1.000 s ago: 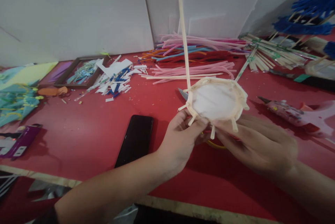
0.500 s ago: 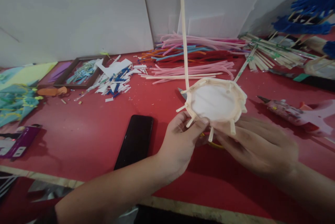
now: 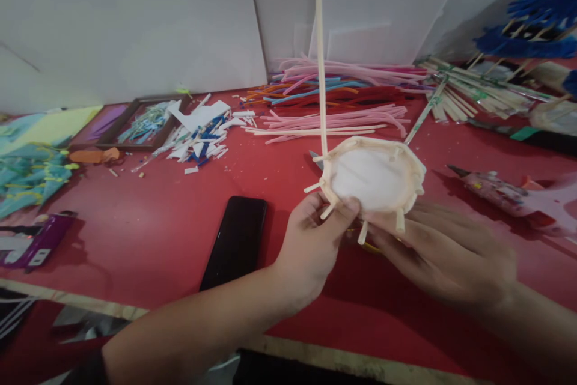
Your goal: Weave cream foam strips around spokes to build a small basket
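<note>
My left hand [image 3: 311,244] pinches the near rim of a small round craft frame [image 3: 417,184], thumb on top. The frame has a white base, a cream pipe cleaner [image 3: 321,66] woven round short wooden sticks, and that pipe cleaner's loose end stands straight up at the left. Under the frame's right side, my right hand [image 3: 451,253] is closed round the yellow handle [image 3: 372,248] of what look like scissors. A grey pointed blade tip [image 3: 316,160] shows past the frame's left edge; the rest is hidden behind the frame and fingers.
A black phone [image 3: 234,244] lies left of my hands. Pink pipe cleaners [image 3: 333,118] and bundled wooden sticks [image 3: 487,93] lie behind, with white and blue scraps [image 3: 202,133] to the left. A pink glue gun [image 3: 509,193] rests at right, a purple device [image 3: 40,241] at far left.
The view has shifted slightly, so the table things appear a little further right. My hands keep nearly the same hold, and the frame is tilted marginally differently.
</note>
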`<state>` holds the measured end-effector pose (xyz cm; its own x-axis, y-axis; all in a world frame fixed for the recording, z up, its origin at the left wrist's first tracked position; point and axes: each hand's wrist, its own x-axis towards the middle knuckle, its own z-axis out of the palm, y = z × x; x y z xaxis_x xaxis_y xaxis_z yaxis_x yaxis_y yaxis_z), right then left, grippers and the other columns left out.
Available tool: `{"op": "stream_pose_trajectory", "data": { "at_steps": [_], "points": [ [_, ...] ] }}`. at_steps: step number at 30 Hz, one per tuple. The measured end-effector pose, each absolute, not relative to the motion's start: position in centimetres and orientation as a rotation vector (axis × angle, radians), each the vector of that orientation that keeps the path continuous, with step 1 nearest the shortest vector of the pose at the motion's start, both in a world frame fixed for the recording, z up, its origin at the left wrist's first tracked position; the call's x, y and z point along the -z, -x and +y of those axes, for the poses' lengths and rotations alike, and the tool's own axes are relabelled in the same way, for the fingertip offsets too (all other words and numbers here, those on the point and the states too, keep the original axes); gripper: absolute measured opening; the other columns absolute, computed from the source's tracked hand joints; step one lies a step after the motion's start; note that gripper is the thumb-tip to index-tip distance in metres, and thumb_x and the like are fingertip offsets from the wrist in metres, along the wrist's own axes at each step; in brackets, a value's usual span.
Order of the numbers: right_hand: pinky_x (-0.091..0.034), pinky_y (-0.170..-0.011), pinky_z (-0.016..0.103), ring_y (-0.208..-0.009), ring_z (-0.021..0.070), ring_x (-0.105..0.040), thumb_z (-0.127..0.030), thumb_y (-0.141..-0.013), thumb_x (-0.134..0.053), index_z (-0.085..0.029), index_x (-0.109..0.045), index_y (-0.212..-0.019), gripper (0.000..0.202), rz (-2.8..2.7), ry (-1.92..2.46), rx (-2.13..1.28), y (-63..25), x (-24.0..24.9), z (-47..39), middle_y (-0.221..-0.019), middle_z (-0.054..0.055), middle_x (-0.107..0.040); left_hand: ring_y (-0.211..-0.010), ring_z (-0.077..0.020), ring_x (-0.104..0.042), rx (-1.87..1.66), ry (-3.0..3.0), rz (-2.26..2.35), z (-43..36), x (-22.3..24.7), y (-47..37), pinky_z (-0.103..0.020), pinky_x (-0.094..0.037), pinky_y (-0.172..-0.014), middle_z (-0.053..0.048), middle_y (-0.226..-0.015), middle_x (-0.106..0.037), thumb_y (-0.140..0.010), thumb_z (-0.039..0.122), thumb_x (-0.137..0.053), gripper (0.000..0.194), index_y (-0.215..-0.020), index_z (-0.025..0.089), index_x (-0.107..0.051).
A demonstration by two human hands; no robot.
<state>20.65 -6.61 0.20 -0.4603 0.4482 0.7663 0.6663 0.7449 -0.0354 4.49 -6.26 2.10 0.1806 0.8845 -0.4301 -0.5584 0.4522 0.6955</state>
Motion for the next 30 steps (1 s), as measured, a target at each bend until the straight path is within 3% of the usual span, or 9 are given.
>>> {"op": "stream_pose_trajectory", "data": {
  "at_steps": [7,13,18,24,30],
  "points": [
    [-0.063,-0.073,0.025,-0.066,0.0159,-0.075,-0.012,-0.093,-0.061,-0.024,-0.070,-0.099,0.016,-2.113,0.890,0.312,-20.40,-0.07,-6.64,-0.077,0.001,-0.078,-0.078,-0.0158,-0.071,-1.102,-0.550,0.963,-6.13,-2.31,-4.37,-0.031,-0.056,-0.083,-0.003,-0.077,-0.075,-0.073,0.021,-0.081,0.010,-0.079,0.017,-0.074],
    [-0.062,-0.072,0.023,-0.063,0.0140,-0.074,-0.011,-0.093,-0.061,-0.022,-0.071,-0.094,0.014,-2.130,0.862,0.352,-20.50,-0.47,-6.52,-0.073,0.000,-0.078,-0.069,-0.0142,-0.067,-1.100,-0.531,0.939,-6.28,-2.19,-4.25,-0.029,-0.055,-0.073,-0.002,-0.075,-0.074,-0.070,0.023,-0.085,0.014,-0.077,0.018,-0.074],
    [-0.061,-0.075,0.024,-0.067,0.0154,-0.075,-0.009,-0.094,-0.058,-0.022,-0.071,-0.094,0.019,-2.136,0.864,0.313,-20.42,-0.52,-6.61,-0.076,0.002,-0.079,-0.073,-0.0134,-0.066,-1.124,-0.550,0.939,-6.29,-2.01,-4.25,-0.027,-0.054,-0.077,-0.002,-0.074,-0.073,-0.070,0.028,-0.088,0.018,-0.077,0.017,-0.075],
    [-0.060,-0.063,0.023,-0.063,0.0157,-0.075,-0.018,-0.098,-0.055,-0.025,-0.067,-0.092,0.016,-2.064,1.017,0.293,-20.09,-0.90,-6.88,-0.076,-0.001,-0.079,-0.065,-0.0108,-0.064,-1.099,-0.536,0.904,-6.27,-2.35,-4.33,-0.024,-0.053,-0.068,0.000,-0.070,-0.071,-0.071,0.024,-0.086,0.015,-0.079,0.017,-0.075],
    [-0.057,-0.056,0.023,-0.066,0.0173,-0.076,-0.026,-0.100,-0.054,-0.026,-0.066,-0.093,0.014,-1.972,1.198,0.183,-20.13,-0.41,-7.30,-0.079,-0.001,-0.080,-0.074,-0.0157,-0.071,-1.068,-0.537,0.847,-6.36,-2.68,-4.18,-0.030,-0.058,-0.077,-0.002,-0.077,-0.076,-0.071,0.017,-0.083,0.014,-0.082,0.018,-0.074]
  ]
}}
